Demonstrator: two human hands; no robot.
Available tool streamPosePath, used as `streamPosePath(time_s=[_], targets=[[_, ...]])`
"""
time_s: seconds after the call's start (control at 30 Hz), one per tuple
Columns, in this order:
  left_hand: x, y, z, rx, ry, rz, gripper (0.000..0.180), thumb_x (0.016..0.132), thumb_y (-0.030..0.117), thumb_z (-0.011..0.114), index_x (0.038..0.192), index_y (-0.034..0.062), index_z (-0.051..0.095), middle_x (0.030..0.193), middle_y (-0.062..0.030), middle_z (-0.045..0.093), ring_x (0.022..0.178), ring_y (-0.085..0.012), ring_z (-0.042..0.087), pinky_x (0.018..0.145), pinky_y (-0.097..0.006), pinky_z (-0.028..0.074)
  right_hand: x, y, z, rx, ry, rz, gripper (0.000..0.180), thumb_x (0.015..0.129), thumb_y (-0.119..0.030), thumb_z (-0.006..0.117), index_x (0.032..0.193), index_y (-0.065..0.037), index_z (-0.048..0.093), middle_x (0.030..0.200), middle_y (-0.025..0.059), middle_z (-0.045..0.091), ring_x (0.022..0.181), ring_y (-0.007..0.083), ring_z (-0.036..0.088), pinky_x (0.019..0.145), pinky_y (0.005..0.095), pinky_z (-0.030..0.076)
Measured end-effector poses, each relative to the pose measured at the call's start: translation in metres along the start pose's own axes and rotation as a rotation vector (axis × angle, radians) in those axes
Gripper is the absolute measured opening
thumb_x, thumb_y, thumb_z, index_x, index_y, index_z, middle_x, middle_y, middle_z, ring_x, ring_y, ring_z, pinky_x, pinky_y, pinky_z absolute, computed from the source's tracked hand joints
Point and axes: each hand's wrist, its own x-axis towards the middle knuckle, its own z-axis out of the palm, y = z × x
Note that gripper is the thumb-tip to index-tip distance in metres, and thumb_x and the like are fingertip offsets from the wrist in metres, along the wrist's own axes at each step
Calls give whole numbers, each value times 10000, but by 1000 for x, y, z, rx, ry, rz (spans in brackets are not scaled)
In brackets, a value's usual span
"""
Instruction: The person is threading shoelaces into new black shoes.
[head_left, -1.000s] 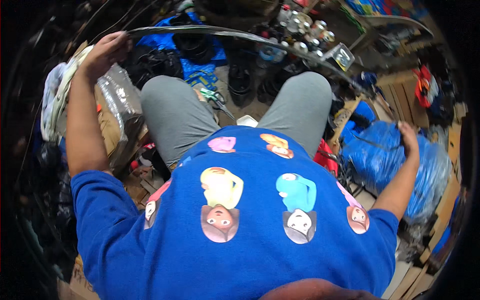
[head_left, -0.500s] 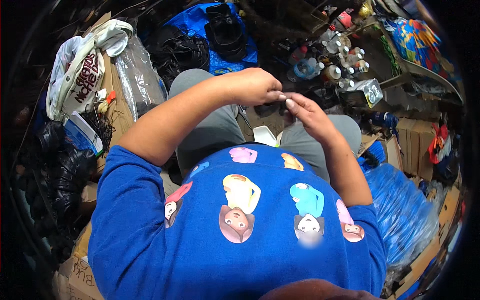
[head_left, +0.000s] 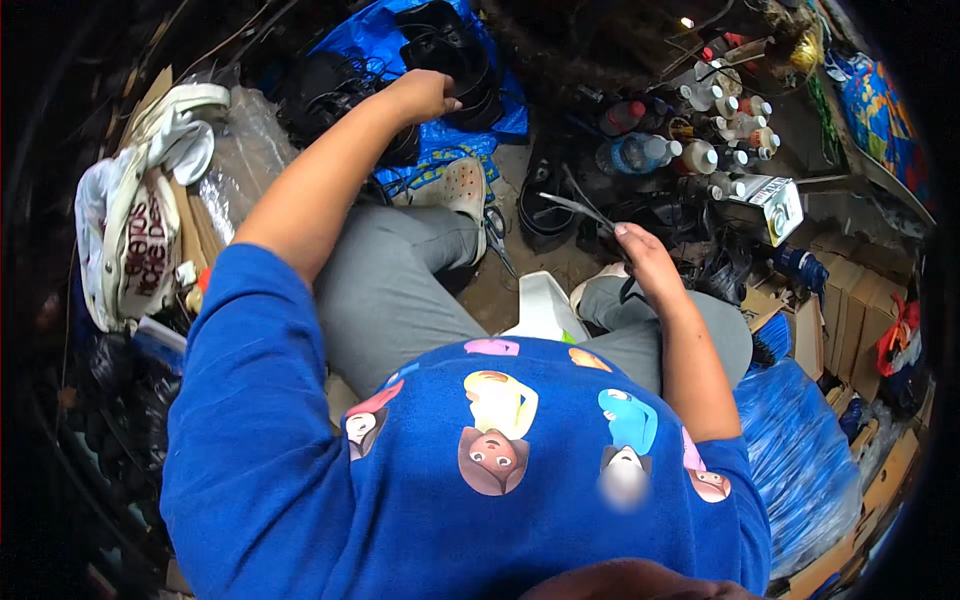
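My left hand (head_left: 425,97) is raised at the far left of centre, in front of black shoes (head_left: 455,60) lying on a blue plastic bag (head_left: 385,20). Its fingers are curled closed, and whatever they may hold is hidden. My right hand (head_left: 648,262) pinches thin dark and whitish strips (head_left: 578,207) between thumb and fingers. Their free ends point left and away from me, and a dark loop hangs below the hand. On the floor between my hands lie scissors (head_left: 497,238), next to the light clog (head_left: 464,190) on my foot.
Several bottles (head_left: 690,150) stand at the far right beside a carton (head_left: 768,205). A white plastic object (head_left: 545,305) sits between my legs. To the left lie a white cloth bag (head_left: 130,225) and clear plastic wrap (head_left: 245,150). Blue plastic wrapping (head_left: 800,455) and cardboard (head_left: 850,300) are at right.
My hands were together in front of me and have parted. The left has moved far and left, toward the black shoes. The right has come lower and nearer, with the strips now showing.
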Motion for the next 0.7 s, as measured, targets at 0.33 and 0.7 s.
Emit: streamPosePath(time_s=[0.33, 0.7], targets=[[132, -26, 110, -87, 83, -329, 770, 649, 410, 790, 1222, -20, 508, 1239, -213, 554, 1153, -358, 535, 970, -409, 441, 8, 17, -18, -46, 69, 170, 316, 950, -269, 538, 1097, 1, 607, 771, -60, 518, 687, 46, 440, 620, 207, 374], [127, -15, 136, 4, 47, -505, 866, 597, 491, 821, 1235, 21, 474, 1200, -141, 604, 1169, -277, 541, 1007, -439, 328, 18, 8, -9, -20, 18, 145, 294, 961, -191, 532, 1160, 15, 597, 820, -22, 542, 779, 74, 475, 737, 218, 394]])
